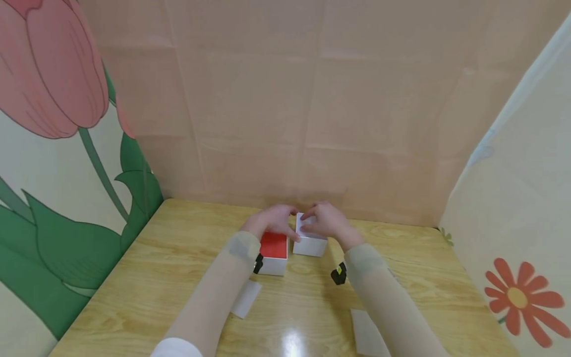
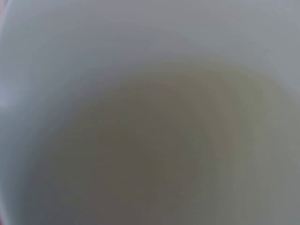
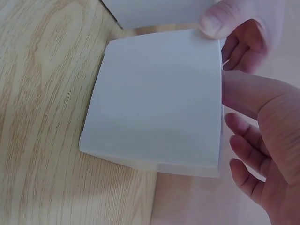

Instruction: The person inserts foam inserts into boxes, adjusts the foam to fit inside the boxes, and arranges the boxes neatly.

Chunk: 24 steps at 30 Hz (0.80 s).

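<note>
A small white box (image 1: pixel 310 246) stands on the table beside a white box with a red top (image 1: pixel 274 246). My left hand (image 1: pixel 278 219) reaches over the red-topped box and grips the white box at its near left edge. In the right wrist view, the left thumb (image 3: pixel 213 24) presses on the box's corner, with the other fingers curled behind. My right hand (image 1: pixel 327 220) is over the white box's top. Its thumb (image 3: pixel 241 91) passes behind the top edge, so its tip is hidden; the other fingers stand apart, loosely bent. The left wrist view shows only blurred grey-white surfaces.
A pale flat piece (image 1: pixel 246 299) lies on the wooden table (image 1: pixel 308 302) near the left forearm. Another flat piece (image 1: pixel 367 333) lies partly under the right forearm. A beige cloth (image 1: pixel 285 124) hangs behind the table, with flower-printed cloths at both sides.
</note>
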Each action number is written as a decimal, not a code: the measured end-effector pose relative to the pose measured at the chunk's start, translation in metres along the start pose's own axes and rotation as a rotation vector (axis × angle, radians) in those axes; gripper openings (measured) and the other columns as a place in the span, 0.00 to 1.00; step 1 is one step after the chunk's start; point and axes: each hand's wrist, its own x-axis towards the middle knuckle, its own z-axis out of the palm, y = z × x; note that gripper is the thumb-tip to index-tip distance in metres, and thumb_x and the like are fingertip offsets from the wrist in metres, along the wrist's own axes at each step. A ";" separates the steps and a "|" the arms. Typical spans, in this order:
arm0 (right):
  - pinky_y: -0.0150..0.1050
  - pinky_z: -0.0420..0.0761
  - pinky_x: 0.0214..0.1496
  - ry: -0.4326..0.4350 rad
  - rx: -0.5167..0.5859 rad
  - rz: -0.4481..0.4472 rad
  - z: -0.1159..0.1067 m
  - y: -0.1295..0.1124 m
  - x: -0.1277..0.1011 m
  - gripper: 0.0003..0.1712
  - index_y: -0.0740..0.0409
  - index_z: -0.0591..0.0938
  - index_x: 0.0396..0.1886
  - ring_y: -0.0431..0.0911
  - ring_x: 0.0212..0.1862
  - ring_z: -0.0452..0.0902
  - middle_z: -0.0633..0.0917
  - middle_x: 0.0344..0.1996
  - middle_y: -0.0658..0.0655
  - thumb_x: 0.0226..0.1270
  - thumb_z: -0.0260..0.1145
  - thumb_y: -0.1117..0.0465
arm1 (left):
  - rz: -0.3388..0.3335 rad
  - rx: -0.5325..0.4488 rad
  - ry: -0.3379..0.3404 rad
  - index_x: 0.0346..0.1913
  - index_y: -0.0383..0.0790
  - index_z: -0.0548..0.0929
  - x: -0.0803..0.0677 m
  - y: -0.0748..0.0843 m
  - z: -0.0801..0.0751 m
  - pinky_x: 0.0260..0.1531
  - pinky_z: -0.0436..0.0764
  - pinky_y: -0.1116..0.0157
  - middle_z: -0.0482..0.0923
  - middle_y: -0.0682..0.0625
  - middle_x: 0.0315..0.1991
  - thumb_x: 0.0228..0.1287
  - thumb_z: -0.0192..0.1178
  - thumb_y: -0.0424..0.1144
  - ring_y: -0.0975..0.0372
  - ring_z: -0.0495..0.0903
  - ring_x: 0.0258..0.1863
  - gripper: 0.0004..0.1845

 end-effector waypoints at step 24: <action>0.56 0.82 0.57 -0.023 -0.081 0.033 -0.015 0.028 -0.013 0.13 0.46 0.96 0.41 0.55 0.54 0.80 0.88 0.50 0.56 0.57 0.84 0.49 | -0.053 -0.002 -0.001 0.77 0.44 0.73 -0.003 0.006 0.001 0.68 0.77 0.53 0.75 0.49 0.73 0.57 0.81 0.58 0.55 0.74 0.67 0.49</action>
